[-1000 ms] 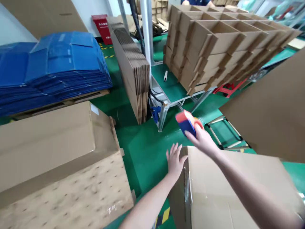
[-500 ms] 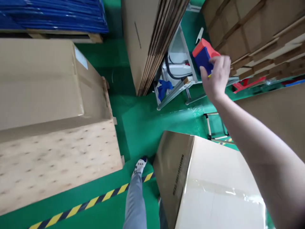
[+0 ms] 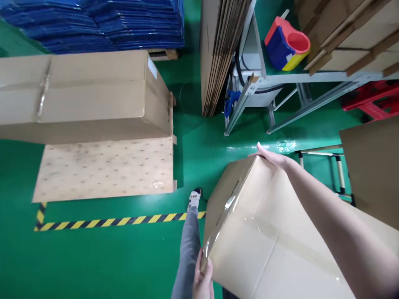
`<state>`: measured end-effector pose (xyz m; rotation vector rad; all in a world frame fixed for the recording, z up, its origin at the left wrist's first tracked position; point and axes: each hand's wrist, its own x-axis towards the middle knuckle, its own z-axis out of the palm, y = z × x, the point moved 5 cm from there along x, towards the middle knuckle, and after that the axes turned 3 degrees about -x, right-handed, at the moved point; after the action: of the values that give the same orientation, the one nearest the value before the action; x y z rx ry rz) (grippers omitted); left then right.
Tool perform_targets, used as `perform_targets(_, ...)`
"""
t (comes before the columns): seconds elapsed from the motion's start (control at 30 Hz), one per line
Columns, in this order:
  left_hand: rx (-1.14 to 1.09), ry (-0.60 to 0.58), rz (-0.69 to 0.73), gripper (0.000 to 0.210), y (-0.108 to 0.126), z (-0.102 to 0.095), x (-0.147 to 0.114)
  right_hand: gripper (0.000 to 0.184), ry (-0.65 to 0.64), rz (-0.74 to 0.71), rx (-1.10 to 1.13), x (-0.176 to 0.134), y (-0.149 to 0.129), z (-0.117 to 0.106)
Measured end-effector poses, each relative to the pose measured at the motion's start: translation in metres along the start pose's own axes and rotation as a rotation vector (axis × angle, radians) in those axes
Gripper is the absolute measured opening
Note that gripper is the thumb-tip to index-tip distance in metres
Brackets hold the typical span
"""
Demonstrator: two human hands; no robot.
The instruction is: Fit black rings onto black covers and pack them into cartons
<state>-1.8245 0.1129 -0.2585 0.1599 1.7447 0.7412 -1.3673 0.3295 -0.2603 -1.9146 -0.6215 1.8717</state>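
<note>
Carton (image 3: 246, 241) btwn — L grip (image 3: 204, 278) curled round nr corner, R grip (image 3: 272, 158) clasping far corner.

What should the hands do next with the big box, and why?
I'd probably slide the big box a little toward the wooden pallet. The left hand holds one corner and the right hand is at another, and the pallet has bare wood beside the long box on it.
</note>
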Motion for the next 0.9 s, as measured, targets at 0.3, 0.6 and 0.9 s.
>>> perform_targets(0.3,-0.238,-0.030,-0.034,0.045,-0.009,0.009,-0.023,0.060,-0.011,-0.267,-0.114,-0.015,-0.007,0.002)
perform_targets(0.6,-0.322,0.133,-0.027,0.028,-0.009,0.012,-0.005,0.031,0.138,-0.369,-0.252,-0.008,-0.016,0.002)
perform_targets(0.9,-0.067,0.118,0.019,0.046,-0.020,0.018,-0.007,0.045,0.561,-0.175,-1.010,0.009,-0.041,0.018)
